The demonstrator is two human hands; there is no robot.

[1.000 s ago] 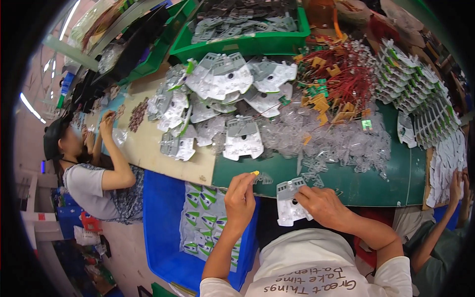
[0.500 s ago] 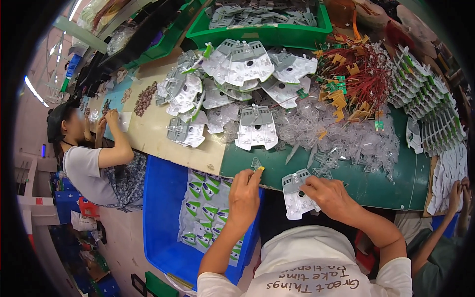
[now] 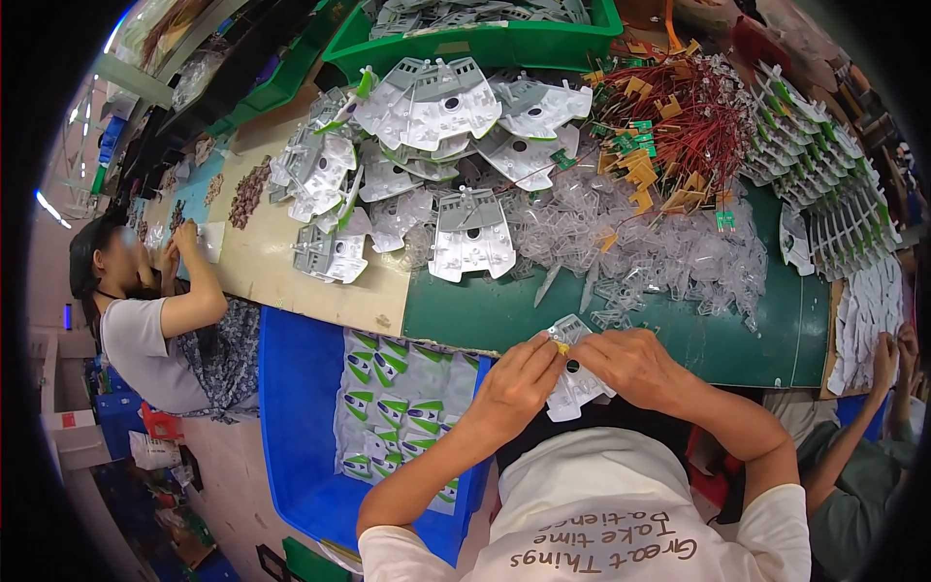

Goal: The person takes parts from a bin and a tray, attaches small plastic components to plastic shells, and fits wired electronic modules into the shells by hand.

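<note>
My right hand [image 3: 632, 369] grips the upper right of a white and grey plastic shell [image 3: 570, 386], held upright in front of my chest at the table's front edge. My left hand [image 3: 522, 380] has its fingertips pinched at the shell's upper left. A small yellow piece [image 3: 562, 348] shows at those fingertips, against the shell. Its exact kind is too small to make out. My two hands almost meet, and their fingers hide part of the shell's top. Straight ahead on the table stands a similar grey and white shell [image 3: 472, 242].
Clear plastic parts [image 3: 659, 247] lie heaped beyond my hands, near red wires with yellow and green pieces [image 3: 669, 136]. More shells [image 3: 427, 107] are piled ahead, before a green bin [image 3: 475, 41]. A blue tub [image 3: 301, 436] stands at left. A co-worker [image 3: 155, 330] works at far left.
My left hand has moved right with the yellow piece, from apart to against the shell. My right hand and the shell shifted slightly left in view. The whole scene has slid left.
</note>
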